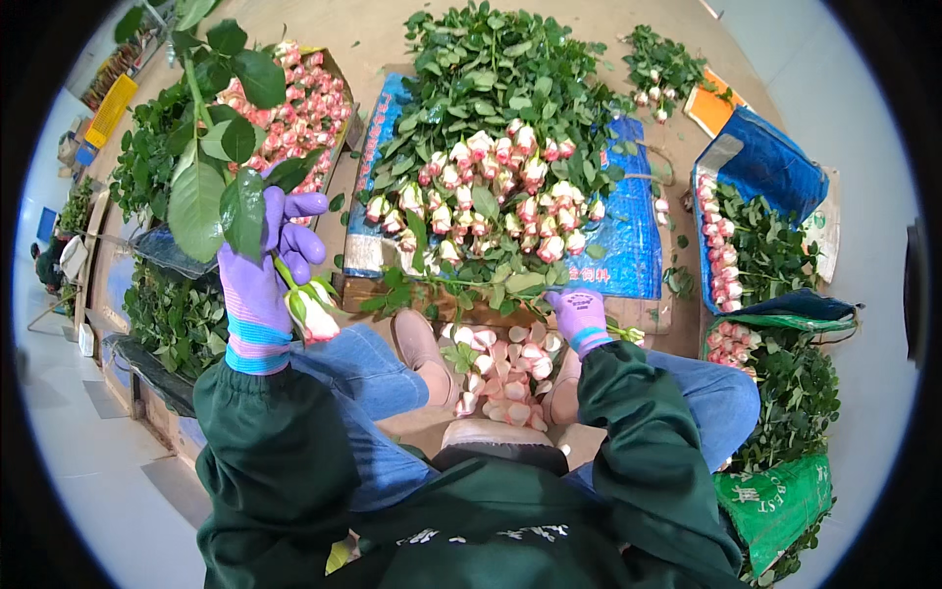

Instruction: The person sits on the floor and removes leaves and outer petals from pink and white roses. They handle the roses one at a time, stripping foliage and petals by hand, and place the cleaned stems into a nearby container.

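My left hand [276, 235], in a lilac rubber-coated glove, is raised at the left and grips the stem of a white rose with pink edges [313, 313]. Its bloom hangs below the fingers, while large green leaves [199, 199] rise above them. My right hand [579, 313], gloved alike, closes around a leafy rose stem [478, 283] lying across the near edge of the board; a pale green bud [625, 335] shows beside the wrist. Beyond both hands, a heap of pink-and-white roses [478, 199] with dense foliage lies on a blue woven sack [625, 250].
Fallen petals [511, 375] lie between my shoes. Pink roses fill a container [342, 81] at upper left. Rose bundles in a blue wrap [773, 162] and a green bag [780, 501] stand at right. An orange sheet [714, 99] lies upper right. Someone in dark clothes [50, 265] is at far left.
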`<action>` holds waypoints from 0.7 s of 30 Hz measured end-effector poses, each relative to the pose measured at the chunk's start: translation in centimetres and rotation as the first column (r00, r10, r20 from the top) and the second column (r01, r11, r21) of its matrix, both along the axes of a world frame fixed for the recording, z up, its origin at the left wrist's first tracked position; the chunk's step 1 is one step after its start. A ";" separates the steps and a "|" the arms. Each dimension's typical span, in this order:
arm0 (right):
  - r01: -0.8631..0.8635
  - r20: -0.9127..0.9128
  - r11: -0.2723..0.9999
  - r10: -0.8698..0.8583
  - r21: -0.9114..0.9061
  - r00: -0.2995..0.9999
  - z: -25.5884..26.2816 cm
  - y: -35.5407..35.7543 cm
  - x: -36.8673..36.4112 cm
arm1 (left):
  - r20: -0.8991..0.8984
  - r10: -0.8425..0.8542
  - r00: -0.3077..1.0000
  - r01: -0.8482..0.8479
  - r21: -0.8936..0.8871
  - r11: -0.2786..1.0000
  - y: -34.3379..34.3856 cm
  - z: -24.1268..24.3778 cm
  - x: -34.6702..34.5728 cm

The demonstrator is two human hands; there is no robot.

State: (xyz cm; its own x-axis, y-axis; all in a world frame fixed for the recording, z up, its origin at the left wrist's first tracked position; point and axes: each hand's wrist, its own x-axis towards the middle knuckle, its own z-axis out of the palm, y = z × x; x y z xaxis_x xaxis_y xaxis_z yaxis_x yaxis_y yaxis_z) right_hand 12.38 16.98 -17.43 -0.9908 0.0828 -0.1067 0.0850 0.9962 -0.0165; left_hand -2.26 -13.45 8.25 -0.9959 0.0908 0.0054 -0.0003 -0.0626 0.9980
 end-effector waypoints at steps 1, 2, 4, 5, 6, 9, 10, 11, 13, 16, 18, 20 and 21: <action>-0.023 0.089 0.999 0.020 0.039 0.996 -0.4 -0.9 -0.2 | -0.021 -0.008 1.000 0.009 0.032 0.999 0.0 -0.3 -0.1; -0.038 0.133 0.998 0.032 0.046 0.991 -1.7 -1.7 -0.5 | -0.042 -0.016 0.999 0.019 0.065 0.998 0.0 -0.7 -0.2; -0.055 0.220 0.996 0.038 0.073 0.975 -2.9 -2.9 -1.2 | -0.027 -0.034 0.999 0.033 -0.023 0.999 -0.2 -1.1 -0.5; -0.047 0.283 0.998 0.034 0.038 0.958 -3.3 -3.3 -1.4 | -0.027 -0.025 0.999 0.024 -0.032 0.999 0.0 -1.0 -0.5; -0.050 0.277 0.998 0.039 0.033 0.960 -3.9 -3.7 -2.0 | -0.033 -0.016 0.999 0.014 -0.044 0.999 0.3 -0.7 -0.4; -0.060 0.253 0.997 0.072 -0.053 0.965 -6.0 -5.5 -3.8 | -0.115 0.048 0.992 -0.044 0.037 0.998 0.9 -1.1 -0.4; -0.059 0.290 0.995 0.081 -0.083 0.954 -5.1 -6.0 -4.7 | -0.102 -0.026 0.994 0.025 -0.016 1.000 0.1 -1.6 -1.0; -0.067 0.218 0.994 0.085 -0.090 0.972 -7.2 -7.0 -4.9 | -0.082 -0.095 0.992 0.090 -0.059 0.994 -0.9 -1.9 -1.2; -0.078 0.257 0.978 0.128 -0.195 0.958 -5.2 -7.8 -5.7 | -0.068 0.102 0.992 -0.107 -0.084 0.991 0.0 -3.1 -1.4; -0.028 0.233 0.976 0.079 -0.214 0.969 -6.5 -9.5 -6.2 | -0.010 -0.082 0.997 0.082 -0.061 0.995 -3.9 -3.7 -2.5; 0.061 0.275 0.980 -0.007 -0.191 0.961 -8.6 -10.0 -6.3 | -0.005 -0.068 0.998 0.067 -0.116 0.991 -4.5 -4.2 -2.7; 0.052 0.224 0.978 -0.006 -0.200 0.975 -7.7 -9.4 -6.2 | 0.019 0.090 0.996 -0.085 -0.166 0.982 -4.6 -4.3 -2.7; 0.048 0.193 0.984 -0.014 -0.173 0.981 -7.9 -9.4 -6.3 | -0.022 0.191 0.981 -0.191 -0.200 0.961 -2.7 -4.1 -2.2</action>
State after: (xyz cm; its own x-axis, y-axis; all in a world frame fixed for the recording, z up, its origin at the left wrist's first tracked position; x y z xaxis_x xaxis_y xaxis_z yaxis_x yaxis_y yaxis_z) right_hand 6.05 7.61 -25.33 -0.9480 0.0767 -0.3088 0.1348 0.9759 -0.1715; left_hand -4.43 -16.16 4.15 -0.9948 -0.1015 0.0090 -0.0053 0.1400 0.9901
